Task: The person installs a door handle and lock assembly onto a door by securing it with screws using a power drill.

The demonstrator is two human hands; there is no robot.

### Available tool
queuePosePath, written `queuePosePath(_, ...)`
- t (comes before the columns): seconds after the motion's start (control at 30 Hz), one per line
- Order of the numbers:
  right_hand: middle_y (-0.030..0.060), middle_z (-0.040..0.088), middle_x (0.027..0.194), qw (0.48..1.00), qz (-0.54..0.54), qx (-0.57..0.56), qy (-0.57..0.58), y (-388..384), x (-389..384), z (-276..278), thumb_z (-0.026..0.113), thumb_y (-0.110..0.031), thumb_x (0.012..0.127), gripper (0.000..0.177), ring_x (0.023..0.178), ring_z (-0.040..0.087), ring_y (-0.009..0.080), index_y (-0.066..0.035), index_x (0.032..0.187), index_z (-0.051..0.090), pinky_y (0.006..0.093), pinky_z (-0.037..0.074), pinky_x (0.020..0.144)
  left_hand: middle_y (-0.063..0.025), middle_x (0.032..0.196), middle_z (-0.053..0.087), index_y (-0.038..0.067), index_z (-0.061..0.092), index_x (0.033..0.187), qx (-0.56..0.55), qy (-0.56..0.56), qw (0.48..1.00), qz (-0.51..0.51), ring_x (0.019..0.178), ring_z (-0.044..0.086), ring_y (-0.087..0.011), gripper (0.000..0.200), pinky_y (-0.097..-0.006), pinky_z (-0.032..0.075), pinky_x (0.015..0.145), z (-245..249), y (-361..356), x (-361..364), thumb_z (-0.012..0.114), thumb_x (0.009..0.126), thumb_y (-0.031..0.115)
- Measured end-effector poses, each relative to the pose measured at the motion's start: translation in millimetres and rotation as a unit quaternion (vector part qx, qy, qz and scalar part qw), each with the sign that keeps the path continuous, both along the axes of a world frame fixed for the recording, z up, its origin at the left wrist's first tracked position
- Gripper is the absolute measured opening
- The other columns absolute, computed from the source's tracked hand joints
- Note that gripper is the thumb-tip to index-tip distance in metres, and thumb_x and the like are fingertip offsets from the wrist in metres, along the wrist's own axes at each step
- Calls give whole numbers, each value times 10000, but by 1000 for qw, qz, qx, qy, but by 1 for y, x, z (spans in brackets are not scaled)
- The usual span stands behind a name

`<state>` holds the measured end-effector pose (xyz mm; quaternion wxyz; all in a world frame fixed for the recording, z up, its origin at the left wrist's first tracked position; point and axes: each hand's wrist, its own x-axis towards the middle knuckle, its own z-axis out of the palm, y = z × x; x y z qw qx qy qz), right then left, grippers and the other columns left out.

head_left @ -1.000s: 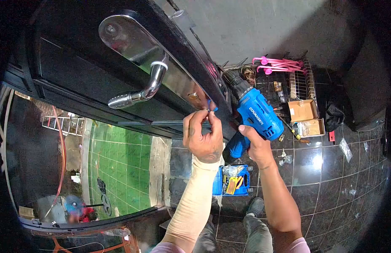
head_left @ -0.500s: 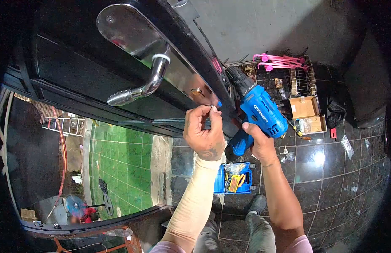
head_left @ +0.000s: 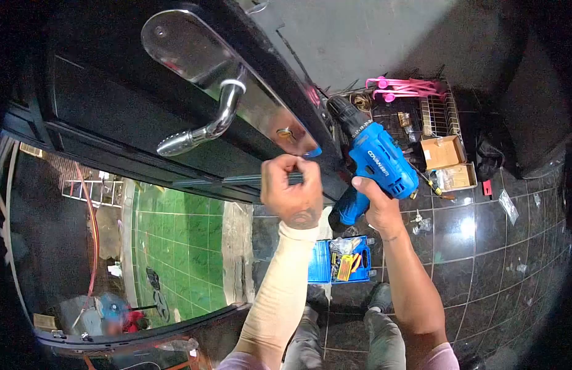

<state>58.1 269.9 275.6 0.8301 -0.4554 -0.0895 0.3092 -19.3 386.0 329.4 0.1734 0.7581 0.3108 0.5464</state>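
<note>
My right hand (head_left: 383,202) grips the handle of a blue cordless drill (head_left: 384,161), its black chuck pointing up toward the door's edge. Just below the end of a shiny metal handle plate (head_left: 203,52), my left hand (head_left: 292,190) is closed in a pinch. Whatever lies between those fingertips is too small or hidden to make out. A chrome lever handle (head_left: 221,120) with a white collar juts from the plate. Nearer my left hand are a keyhole (head_left: 286,134) and a bit of blue film (head_left: 314,152) at the plate's end. The plate lies on a black door (head_left: 113,105).
An open blue tool case (head_left: 320,262) with pliers and other tools lies on the dark tiled floor by my feet. To the right are cardboard boxes (head_left: 443,151), a wire rack (head_left: 446,114) and pink hooked items (head_left: 406,87). Green tiles (head_left: 181,240) show beyond the door.
My left hand has shifted slightly left and down, away from the plate's end. The drill stays in my right hand, nearly in place.
</note>
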Motion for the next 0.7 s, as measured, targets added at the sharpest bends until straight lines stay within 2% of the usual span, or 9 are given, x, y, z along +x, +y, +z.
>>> queuePosePath(0.03, 5, 634, 1008, 1000, 1, 0, 7, 0, 0, 0, 768, -103, 749, 368, 900, 577, 128, -66, 1093, 641, 312, 455, 827, -66, 849, 599, -16, 600, 873, -42, -42, 998, -23, 716, 575, -109, 103, -230, 475, 668, -2, 2, -2, 656, 801, -63)
queuePosePath(0.1, 9, 630, 1055, 1000, 2, 6, -1, 0, 2, 0, 773, -105, 740, 410, 950, 573, 134, -67, 1122, 629, 318, 446, 862, -85, 909, 613, -12, 612, 915, 31, -48, 996, -73, 764, 599, -127, 137, -251, 497, 687, -1, 3, 0, 669, 801, -63)
queuePosePath(0.2, 16, 634, 1046, 1000, -13, 20, -9, 4, -3, 5, 775, -102, 745, 399, 946, 577, 134, -56, 1115, 633, 316, 451, 864, -123, 983, 578, -37, 607, 954, 134, 51, 988, -56, 812, 623, -170, 160, -296, 539, 731, 11, -9, 2, 645, 814, -106)
queuePosePath(0.3, 23, 642, 1010, 999, -21, 27, -12, 4, -3, 1, 779, -97, 760, 362, 908, 587, 133, -40, 1092, 645, 311, 468, 843, -120, 985, 560, -60, 594, 942, 57, 13, 991, -119, 826, 627, -182, 143, -299, 548, 759, 2, -2, 2, 631, 819, -121)
queuePosePath(0.47, 18, 633, 994, 1000, -6, 3, 17, 3, -3, -1, 776, -96, 758, 351, 893, 586, 131, -44, 1077, 637, 305, 467, 822, -113, 983, 559, -70, 578, 918, 8, 33, 985, -169, 861, 632, -166, 83, -272, 533, 770, 2, 8, -8, 650, 878, -77)
queuePosePath(0.7, 11, 634, 944, 999, -30, 6, 12, 6, -7, 3, 753, -115, 741, 325, 871, 579, 136, -63, 1046, 656, 310, 448, 810, -106, 998, 568, -68, 561, 996, -57, -51, 979, -187, 841, 663, -182, 117, -292, 566, 776, -8, 7, -4, 618, 898, -95)
